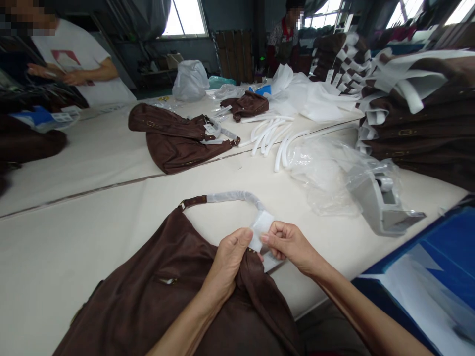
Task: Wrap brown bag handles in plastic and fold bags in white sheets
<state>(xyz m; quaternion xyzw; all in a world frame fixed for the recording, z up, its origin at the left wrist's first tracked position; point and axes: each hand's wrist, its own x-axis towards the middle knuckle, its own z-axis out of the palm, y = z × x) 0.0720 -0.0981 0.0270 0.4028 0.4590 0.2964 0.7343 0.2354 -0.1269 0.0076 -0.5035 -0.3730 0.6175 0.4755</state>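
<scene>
Left hand (232,254) and right hand (291,244) pinching white sheet (261,227) between thumbs and fingers, centre of frame, at right end of wrapped strap (233,196). Brown bag (148,291) is lying lower left to lower centre on pale table (92,222), strap arching above it; second bag (178,148) is lying upper left of centre, bag stack (426,151) sitting at right edge
</scene>
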